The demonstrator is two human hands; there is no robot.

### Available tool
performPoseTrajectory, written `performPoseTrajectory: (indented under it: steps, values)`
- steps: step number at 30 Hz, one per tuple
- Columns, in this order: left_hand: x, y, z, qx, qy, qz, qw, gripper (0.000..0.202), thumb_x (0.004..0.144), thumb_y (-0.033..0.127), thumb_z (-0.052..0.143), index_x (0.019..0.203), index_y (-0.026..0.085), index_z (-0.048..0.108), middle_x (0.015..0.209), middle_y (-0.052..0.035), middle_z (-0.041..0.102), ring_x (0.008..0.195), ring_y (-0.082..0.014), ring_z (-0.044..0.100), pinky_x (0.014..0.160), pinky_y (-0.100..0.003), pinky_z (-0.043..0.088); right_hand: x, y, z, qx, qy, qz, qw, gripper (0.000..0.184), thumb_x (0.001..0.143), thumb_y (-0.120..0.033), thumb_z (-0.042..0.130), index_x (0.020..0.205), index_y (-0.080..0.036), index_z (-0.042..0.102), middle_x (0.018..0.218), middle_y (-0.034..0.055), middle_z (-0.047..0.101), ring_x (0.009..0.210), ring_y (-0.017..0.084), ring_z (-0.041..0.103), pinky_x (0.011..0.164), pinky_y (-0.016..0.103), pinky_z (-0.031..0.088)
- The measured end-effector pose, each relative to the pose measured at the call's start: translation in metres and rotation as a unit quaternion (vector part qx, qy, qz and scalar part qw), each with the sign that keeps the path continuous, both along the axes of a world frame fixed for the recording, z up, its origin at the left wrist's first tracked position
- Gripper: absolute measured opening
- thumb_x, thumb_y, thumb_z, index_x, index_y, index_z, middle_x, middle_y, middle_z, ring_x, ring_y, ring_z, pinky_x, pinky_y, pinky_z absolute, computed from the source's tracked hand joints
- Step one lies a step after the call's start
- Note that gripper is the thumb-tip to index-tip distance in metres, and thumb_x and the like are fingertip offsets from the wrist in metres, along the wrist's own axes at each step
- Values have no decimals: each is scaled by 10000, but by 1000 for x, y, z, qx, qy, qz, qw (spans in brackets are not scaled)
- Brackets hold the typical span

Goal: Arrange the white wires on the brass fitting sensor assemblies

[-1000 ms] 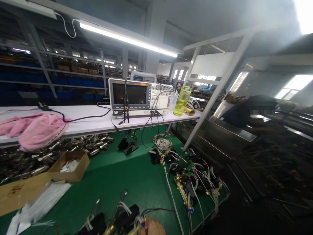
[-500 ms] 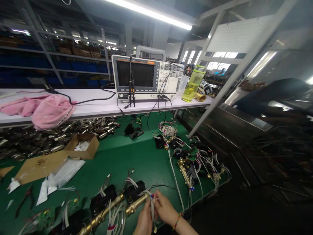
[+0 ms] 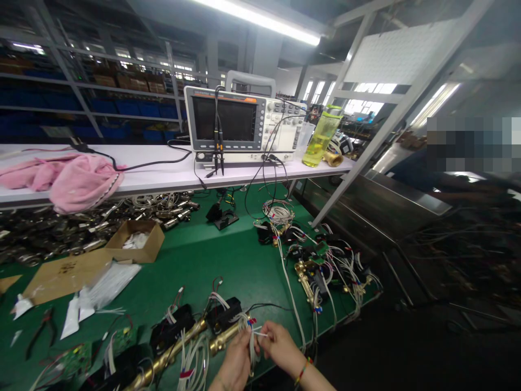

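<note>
My left hand [image 3: 236,354] is closed around a bundle of pale cables [image 3: 253,355] near the front edge of the bench. My right hand [image 3: 281,345], with a coloured band at its wrist, pinches a thin white strip that looks like a cable tie [image 3: 260,333] at the bundle. Red and blue connectors [image 3: 251,322] show just above my left fingers. Directly to the left lies a brass pipe fitting [image 3: 222,342] with a black housing [image 3: 223,315], its wires running toward my hands. Another brass fitting [image 3: 181,347] with coiled pale cables [image 3: 194,358] lies farther left.
Wired brass assemblies [image 3: 305,279] crowd the bench's right side. Pliers [image 3: 43,328], a bag of white strips [image 3: 116,285] and a cardboard box [image 3: 150,244] lie left. An oscilloscope [image 3: 228,122], yellow-green bottle [image 3: 321,138] and pink cloth [image 3: 83,182] rest on the shelf. A person stands at right.
My right hand has moved slightly right, away from the left, drawing the white strip into view between them. My left hand still grips the cable bundle.
</note>
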State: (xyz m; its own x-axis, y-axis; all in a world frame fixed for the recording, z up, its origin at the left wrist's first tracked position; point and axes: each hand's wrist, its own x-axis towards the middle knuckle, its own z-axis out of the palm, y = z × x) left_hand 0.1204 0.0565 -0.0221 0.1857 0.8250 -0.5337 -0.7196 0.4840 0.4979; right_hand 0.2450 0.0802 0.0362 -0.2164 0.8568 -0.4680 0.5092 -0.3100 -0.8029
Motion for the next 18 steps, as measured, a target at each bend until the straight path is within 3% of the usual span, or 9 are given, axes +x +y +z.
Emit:
performPoseTrajectory:
  steps: [2, 4, 7, 12, 18]
  values:
    - [-1, 1, -2, -2, 1, 11, 1000, 412, 588, 480, 868, 634, 134, 649, 546, -8, 584, 540, -108, 497, 564, -234, 384, -2, -6, 7, 119, -84, 39, 989, 128, 820, -185, 478, 700, -207, 516, 668, 0, 655, 635, 158, 569, 661, 287, 404]
    - [-2, 2, -1, -9, -7, 31, 999, 395, 541, 431, 902, 665, 132, 677, 602, -14, 619, 577, -114, 524, 590, -235, 412, -4, -10, 10, 239, -163, 97, 952, 182, 855, -164, 449, 699, -207, 533, 710, 12, 638, 724, 180, 557, 729, 313, 397]
    - [-3, 2, 7, -18, -25, 56, 998, 390, 503, 356, 928, 745, 132, 719, 749, -37, 678, 701, -142, 587, 689, -252, 469, -6, -14, 6, 346, -198, 156, 904, 213, 884, -134, 410, 740, -202, 551, 758, 29, 600, 770, 196, 511, 734, 323, 386]
    - [-4, 0, 14, -19, -36, 72, 997, 371, 536, 360, 912, 768, 138, 729, 754, -35, 675, 712, -148, 587, 691, -261, 481, -2, -19, -7, 456, -194, 141, 857, 222, 913, -154, 401, 833, -202, 602, 876, 56, 570, 827, 212, 476, 728, 338, 374]
    - [-3, 0, 6, -5, -37, 64, 997, 331, 560, 367, 898, 700, 141, 702, 683, -9, 625, 624, -111, 523, 619, -236, 429, -6, -8, -11, 497, -242, 179, 814, 227, 868, -167, 485, 1032, -233, 626, 1027, 78, 587, 928, 243, 471, 786, 385, 363]
